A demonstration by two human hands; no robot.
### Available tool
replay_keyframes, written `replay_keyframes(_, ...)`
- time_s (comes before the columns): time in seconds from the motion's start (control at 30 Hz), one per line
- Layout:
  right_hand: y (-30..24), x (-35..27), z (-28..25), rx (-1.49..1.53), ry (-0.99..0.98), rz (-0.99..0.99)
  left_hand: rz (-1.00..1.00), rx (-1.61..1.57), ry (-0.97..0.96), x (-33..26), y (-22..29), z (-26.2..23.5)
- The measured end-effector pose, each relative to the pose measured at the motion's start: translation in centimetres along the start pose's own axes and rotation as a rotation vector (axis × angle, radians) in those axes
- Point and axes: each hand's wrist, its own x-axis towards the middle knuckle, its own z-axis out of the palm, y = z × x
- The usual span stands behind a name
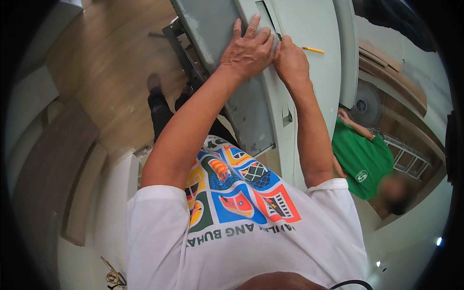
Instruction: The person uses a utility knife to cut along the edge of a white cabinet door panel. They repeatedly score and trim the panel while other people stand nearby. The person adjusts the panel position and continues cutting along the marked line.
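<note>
A pale panel or door (282, 140) lies in front of me, with a long narrow slot (267, 17) near its far end and a smaller rectangular cutout (287, 117) nearer to me. My left hand (247, 50) rests on the panel beside the slot, fingers spread out and pressed down. Right next to it, my right hand (292, 60) is closed at the slot's near end. A small dark tip shows by its fingers, but the thing it grips is mostly hidden. To the right of that hand, a yellow pencil (313, 50) lies on the pale surface.
A grey board (249, 113) on a dark metal stand (181, 53) is left of the panel. At right is a person in a green shirt (362, 157), near a round grey fan (366, 101) and a ladder (408, 157). Brown boards (53, 169) stand at left.
</note>
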Motion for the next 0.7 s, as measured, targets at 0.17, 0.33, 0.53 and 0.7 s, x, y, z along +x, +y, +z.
replay_keyframes(0.17, 0.9, 0.1, 1.4, -0.028, -0.036, -0.005, 0.042, 0.035, -0.054, -1.2, -0.2, 0.7)
replay_keyframes(0.33, 0.5, 0.3, 2.3, 0.0, -0.008, -0.082, 0.026, 0.014, -0.103, -1.9, -0.6, 1.2)
replay_keyframes(0.53, 0.7, 2.2, 1.6, -0.071, -0.086, -0.119, 0.042, 0.031, -0.085, -1.2, -0.9, 2.4)
replay_keyframes(0.7, 0.9, 2.7, 1.8, -0.007, 0.002, -0.088, 0.085, 0.002, -0.02, -0.7, -1.3, 3.4)
